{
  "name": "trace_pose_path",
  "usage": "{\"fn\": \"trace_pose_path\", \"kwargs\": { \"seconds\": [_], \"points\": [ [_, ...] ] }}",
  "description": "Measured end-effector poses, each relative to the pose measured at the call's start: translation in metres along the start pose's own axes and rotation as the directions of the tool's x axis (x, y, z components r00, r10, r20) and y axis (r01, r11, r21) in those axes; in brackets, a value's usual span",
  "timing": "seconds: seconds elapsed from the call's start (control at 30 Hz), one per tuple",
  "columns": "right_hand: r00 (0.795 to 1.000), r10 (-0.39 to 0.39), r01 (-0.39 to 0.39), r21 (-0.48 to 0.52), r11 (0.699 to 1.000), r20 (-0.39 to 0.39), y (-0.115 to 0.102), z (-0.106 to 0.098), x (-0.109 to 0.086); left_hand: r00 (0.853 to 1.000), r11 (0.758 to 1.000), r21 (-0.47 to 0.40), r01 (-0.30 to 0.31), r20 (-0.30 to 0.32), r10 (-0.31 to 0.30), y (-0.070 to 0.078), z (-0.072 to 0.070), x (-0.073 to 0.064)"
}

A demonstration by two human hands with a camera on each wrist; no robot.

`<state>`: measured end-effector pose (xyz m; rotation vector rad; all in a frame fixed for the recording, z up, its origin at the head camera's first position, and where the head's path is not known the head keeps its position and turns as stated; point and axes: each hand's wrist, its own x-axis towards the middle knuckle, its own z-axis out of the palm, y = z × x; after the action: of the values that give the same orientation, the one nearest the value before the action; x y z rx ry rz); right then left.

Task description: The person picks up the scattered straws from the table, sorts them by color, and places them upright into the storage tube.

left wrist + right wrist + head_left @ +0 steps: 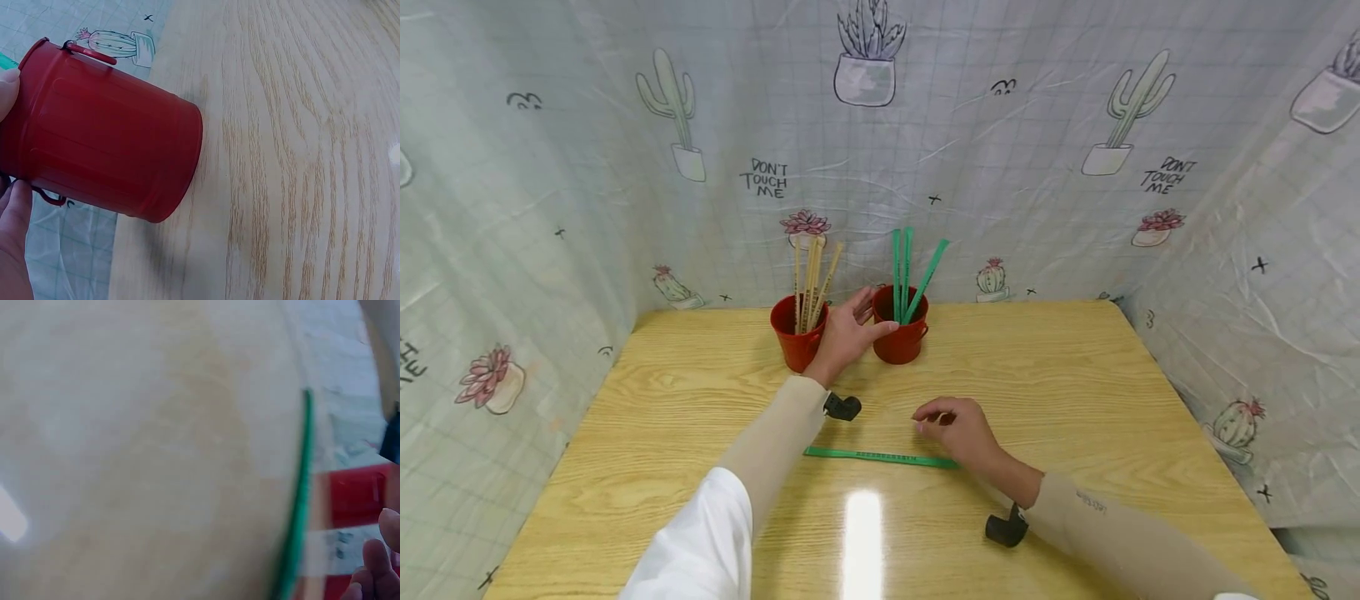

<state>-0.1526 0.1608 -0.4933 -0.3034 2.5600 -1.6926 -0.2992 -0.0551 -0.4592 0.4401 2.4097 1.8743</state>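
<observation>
My left hand (pixel 848 333) grips the right-hand red bucket (pixel 898 343) at its rim, thumb at the front and fingers along the left side. In the left wrist view that bucket (pixel 112 134) stands on the table with a small wire handle on its side. Several slim green strips (pixel 907 275) stick up out of it. A matching green strip (pixel 880 456), dark print along its middle, lies flat on the table. Just above its right end is my right hand (pixel 962 429), fingers loosely curled around nothing. In the right wrist view the strip (pixel 300 494) is blurred, left of the fingers.
A second red bucket (pixel 792 337), close to my left wrist, holds several tan strips (pixel 812 287) with dark print. Both buckets stand near the back edge of the wooden table (pixel 1037 367). A cactus-patterned cloth (pixel 955 158) hangs behind and at both sides.
</observation>
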Motion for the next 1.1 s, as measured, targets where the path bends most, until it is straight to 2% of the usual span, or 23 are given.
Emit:
{"fn": "trace_pose_path", "kwargs": {
  "seconds": [0.2, 0.5, 0.6, 0.77, 0.9, 1.1],
  "points": [
    [0.994, -0.017, 0.02, -0.023, 1.0, 0.109, 0.013, 0.009, -0.018, 1.0, 1.0, 0.015, -0.001, -0.003, 0.001, -0.001, 0.0, -0.001],
    [0.986, -0.085, 0.109, -0.168, 0.98, 0.145, 0.016, 0.016, -0.024, 1.0, 1.0, 0.017, 0.017, 0.001, -0.017, -0.001, 0.0, 0.001],
    [0.981, -0.11, 0.145, -0.222, 0.964, 0.161, 0.017, 0.017, -0.022, 1.0, 0.999, 0.024, 0.022, -0.003, -0.021, 0.001, 0.0, 0.0],
    [0.966, -0.134, 0.206, -0.344, 0.916, 0.223, 0.015, 0.017, -0.022, 1.0, 0.999, 0.022, 0.027, -0.002, -0.027, 0.001, -0.001, 0.0],
    [0.947, -0.15, 0.267, -0.439, 0.858, 0.283, 0.013, 0.018, -0.023, 1.0, 1.0, 0.018, 0.025, -0.002, -0.025, 0.0, 0.0, 0.0],
    [0.919, -0.195, 0.354, -0.502, 0.789, 0.342, 0.012, 0.017, -0.025, 1.0, 0.999, 0.025, 0.03, -0.007, -0.03, 0.001, 0.0, -0.001]
  ]
}}
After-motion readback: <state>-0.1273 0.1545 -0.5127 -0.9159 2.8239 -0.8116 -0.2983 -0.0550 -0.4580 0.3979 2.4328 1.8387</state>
